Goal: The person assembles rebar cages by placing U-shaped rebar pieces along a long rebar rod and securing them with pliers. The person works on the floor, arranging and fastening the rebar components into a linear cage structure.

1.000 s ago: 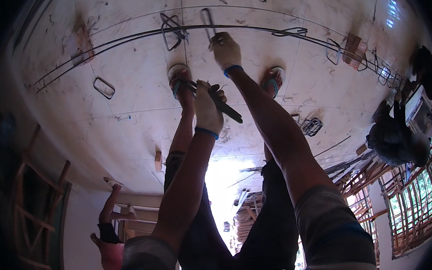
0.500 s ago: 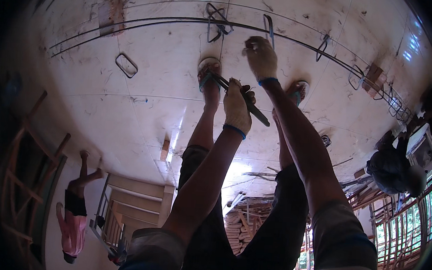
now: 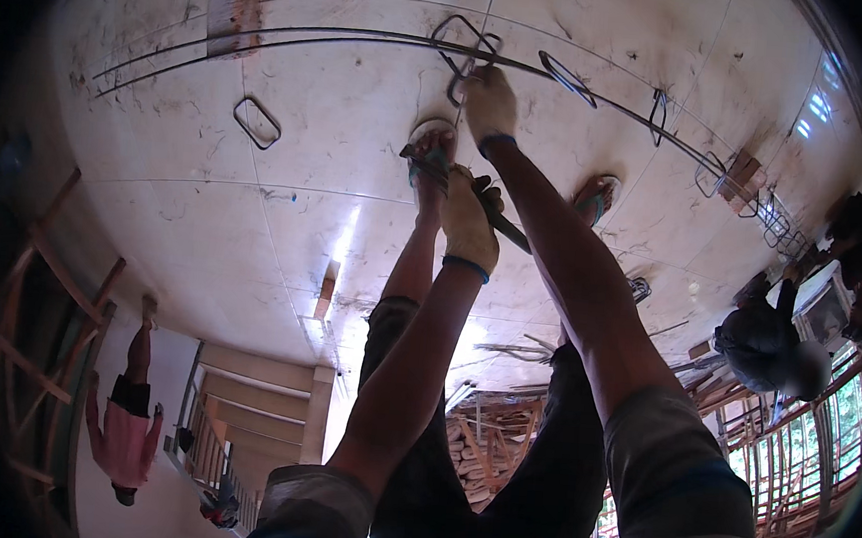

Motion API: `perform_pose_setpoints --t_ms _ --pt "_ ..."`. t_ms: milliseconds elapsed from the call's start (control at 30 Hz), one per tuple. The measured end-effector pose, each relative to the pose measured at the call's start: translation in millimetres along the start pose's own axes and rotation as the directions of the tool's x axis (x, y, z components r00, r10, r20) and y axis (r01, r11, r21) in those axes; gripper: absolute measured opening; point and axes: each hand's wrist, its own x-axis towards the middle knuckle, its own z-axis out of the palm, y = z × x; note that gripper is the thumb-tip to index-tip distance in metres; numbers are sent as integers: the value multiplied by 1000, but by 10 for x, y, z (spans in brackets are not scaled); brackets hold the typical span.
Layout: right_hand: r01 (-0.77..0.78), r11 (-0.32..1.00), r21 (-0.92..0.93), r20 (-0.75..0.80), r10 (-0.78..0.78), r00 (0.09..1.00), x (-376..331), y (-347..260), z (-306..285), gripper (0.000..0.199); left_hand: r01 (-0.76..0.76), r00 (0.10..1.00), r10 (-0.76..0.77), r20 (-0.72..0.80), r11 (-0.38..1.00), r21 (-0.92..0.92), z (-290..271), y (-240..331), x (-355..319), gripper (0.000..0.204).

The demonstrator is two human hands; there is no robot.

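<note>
Two long steel bars [image 3: 297, 38] lie side by side across the pale floor. My right hand [image 3: 490, 103], in a light glove, reaches down to them and grips a rectangular wire stirrup [image 3: 458, 53] looped around the bars. My left hand [image 3: 468, 222], also gloved, is held higher, above my left sandal [image 3: 431, 154], and is closed on a dark metal hand tool [image 3: 507, 229] whose shaft points down to the right. More stirrups [image 3: 566, 79] hang on the bars to the right of my hand.
A loose stirrup [image 3: 257, 122] lies on the floor at the left. Wooden blocks [image 3: 231, 10] prop the bars. My right sandal [image 3: 596, 196] stands beside the bars. One person crouches at the right [image 3: 775, 348] near a stirrup pile [image 3: 776, 225]; another stands at the lower left [image 3: 125, 428].
The view has swung, so the bars and my feet now sit more to the right. My right hand has settled on the stirrup. My left hand keeps hold of the tool.
</note>
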Motion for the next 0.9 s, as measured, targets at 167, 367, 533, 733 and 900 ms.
perform_pose_setpoints --t_ms 167,367,533,733,900 --pt "-55 989 -134 -333 7 943 98 199 -448 26 47 999 -46 23 998 -41 87 27 -30 28" --pt "27 925 -379 39 -13 999 158 -145 3 44 63 998 -63 3 998 -2 1 -6 44 28" --pt "88 988 -128 182 -64 981 -52 -578 124 36 6 999 -2 47 996 -94 5 1 46 30" --pt "43 995 -91 58 -38 998 183 -324 -52 35 54 999 -54 -7 997 -56 110 60 -55 24" --pt "40 987 -155 257 1 966 185 -268 -58 39 76 997 -75 26 994 -72 54 85 -5 28"
